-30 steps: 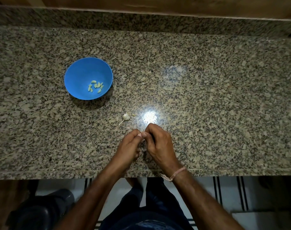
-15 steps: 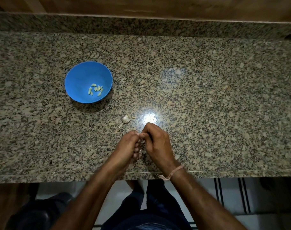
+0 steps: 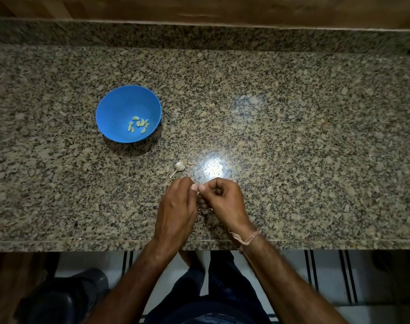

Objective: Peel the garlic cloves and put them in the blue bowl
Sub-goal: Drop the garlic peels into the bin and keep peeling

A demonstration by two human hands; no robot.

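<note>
The blue bowl [image 3: 120, 108] stands on the granite counter at the left, with several peeled pale cloves [image 3: 138, 126] lying in its bottom. A small garlic bulb remnant [image 3: 179, 166] with a stem lies on the counter just beyond my hands, and a loose clove [image 3: 190, 163] sits beside it. My left hand [image 3: 176, 209] and my right hand [image 3: 222, 202] meet near the counter's front edge, fingers curled. Their thumbs and fingertips pinch a small garlic clove [image 3: 198, 194] between them, mostly hidden by the fingers. A bit of skin [image 3: 205, 211] shows under the hands.
The granite counter [image 3: 293, 136] runs wide to the right, with a raised back ledge [image 3: 199, 36] behind it. A bright light reflection [image 3: 213, 168] lies just beyond my hands. Below the front edge are my legs, tiled floor and a dark object [image 3: 59, 298] at lower left.
My hands have stayed together on the clove near the front edge, and the right hand's fingers have turned slightly. Bowl and bulb remnant lie as before; the camera tilted a little.
</note>
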